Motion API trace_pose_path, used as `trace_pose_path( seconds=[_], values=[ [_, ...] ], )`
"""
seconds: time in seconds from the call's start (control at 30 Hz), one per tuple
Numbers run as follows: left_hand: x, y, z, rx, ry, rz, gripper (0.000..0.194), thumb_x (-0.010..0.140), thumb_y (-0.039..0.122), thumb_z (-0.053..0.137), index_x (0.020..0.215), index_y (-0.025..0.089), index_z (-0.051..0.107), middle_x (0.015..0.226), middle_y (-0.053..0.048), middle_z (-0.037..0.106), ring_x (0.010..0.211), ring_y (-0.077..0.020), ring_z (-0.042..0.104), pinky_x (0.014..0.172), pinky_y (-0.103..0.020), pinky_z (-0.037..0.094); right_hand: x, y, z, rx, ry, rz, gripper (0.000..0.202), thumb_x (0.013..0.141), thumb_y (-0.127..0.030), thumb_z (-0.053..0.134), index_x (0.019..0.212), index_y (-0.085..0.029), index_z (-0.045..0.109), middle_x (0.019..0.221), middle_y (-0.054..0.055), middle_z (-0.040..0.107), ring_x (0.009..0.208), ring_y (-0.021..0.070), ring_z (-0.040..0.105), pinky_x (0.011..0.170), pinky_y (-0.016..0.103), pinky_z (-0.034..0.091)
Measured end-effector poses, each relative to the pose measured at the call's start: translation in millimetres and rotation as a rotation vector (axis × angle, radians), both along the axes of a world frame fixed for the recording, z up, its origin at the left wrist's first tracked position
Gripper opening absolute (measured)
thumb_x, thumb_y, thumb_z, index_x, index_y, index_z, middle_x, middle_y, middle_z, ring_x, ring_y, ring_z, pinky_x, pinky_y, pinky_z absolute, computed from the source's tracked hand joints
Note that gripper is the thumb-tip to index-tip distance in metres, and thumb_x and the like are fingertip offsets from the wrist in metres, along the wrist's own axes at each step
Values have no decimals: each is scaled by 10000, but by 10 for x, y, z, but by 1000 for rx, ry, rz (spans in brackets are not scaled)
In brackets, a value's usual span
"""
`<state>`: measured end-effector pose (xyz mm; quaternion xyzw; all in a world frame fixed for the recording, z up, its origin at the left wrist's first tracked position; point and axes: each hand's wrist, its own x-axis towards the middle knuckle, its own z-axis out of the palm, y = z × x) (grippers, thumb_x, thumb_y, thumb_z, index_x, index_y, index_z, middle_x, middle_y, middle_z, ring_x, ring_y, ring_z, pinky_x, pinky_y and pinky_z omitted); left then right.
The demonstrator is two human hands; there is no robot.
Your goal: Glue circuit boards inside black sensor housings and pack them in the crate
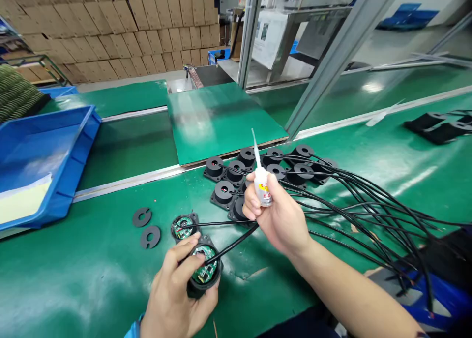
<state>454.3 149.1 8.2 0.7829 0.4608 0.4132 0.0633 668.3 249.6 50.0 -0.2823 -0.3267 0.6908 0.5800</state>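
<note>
My left hand [177, 284] is wrapped round a black round housing [201, 290] with a green circuit board [207, 268] inside and a black cable running to the right. Just behind it sits a second open housing [183, 227] with its own board and cable. In my right hand [280, 215] is a small white glue bottle [263, 190], its long thin nozzle pointing up. Two dark slotted discs [142, 217] lie on the green table left of the housings. Behind my right hand stand several black housings [223, 192] topped with similar discs, their cables trailing right.
A blue tray [70, 180] holding paper is at the left. The bundled black cables [368, 200] cross the green table [92, 279] to the right edge. More black parts [429, 124] lie far right. Metal posts [339, 57] and stacked cardboard boxes [147, 33] stand behind.
</note>
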Motion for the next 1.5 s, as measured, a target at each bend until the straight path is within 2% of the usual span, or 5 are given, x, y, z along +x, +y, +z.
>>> trace_pose_path(
  seconds=[0.33, 0.8, 0.97, 1.23, 1.5],
  values=[
    [-174, -96, -114, 73, 358, -46, 341, 895, 57, 660, 1186, 232, 634, 1417, -226, 519, 1215, -365, 653, 805, -448, 652, 3, -32, -165, -91, -13, 29, 335, 968, -532, 660, 926, -222, 538, 586, -72, 464, 492, 68, 317, 501, 162, 412],
    [-78, -104, -63, 14, 260, -15, 270, 936, 224, 647, 1192, 146, 686, 1191, -142, 738, 1011, -216, 763, 824, -283, 623, 147, -182, -208, -206, -37, 114, 287, 881, -450, 782, 937, -247, 588, 567, -105, 357, 491, 65, 191, 409, 111, 320],
    [-53, -103, -51, -5, 260, -41, 276, 934, 232, 633, 1179, 109, 671, 1152, -149, 763, 1030, -220, 764, 821, -284, 623, 224, -191, -242, -113, -112, 66, 287, 814, -417, 844, 857, -220, 640, 557, -107, 321, 465, 50, 196, 378, 129, 279],
    [-6, -73, 13, -56, 295, -91, 286, 918, 209, 591, 1187, 134, 653, 1134, -116, 767, 989, -218, 769, 758, -289, 625, 171, -279, -364, 238, -366, -93, 346, 950, -522, 677, 826, -202, 629, 609, -31, 499, 511, 98, 388, 477, 239, 304],
    [-9, -119, 43, -167, 292, -98, 307, 903, 239, 603, 1200, 165, 635, 1122, -88, 748, 1010, -195, 750, 815, -267, 608, 192, -372, -334, 550, -589, 25, 162, 954, -360, 688, 893, -232, 610, 577, -57, 518, 492, 108, 409, 480, 264, 333]
  ],
)
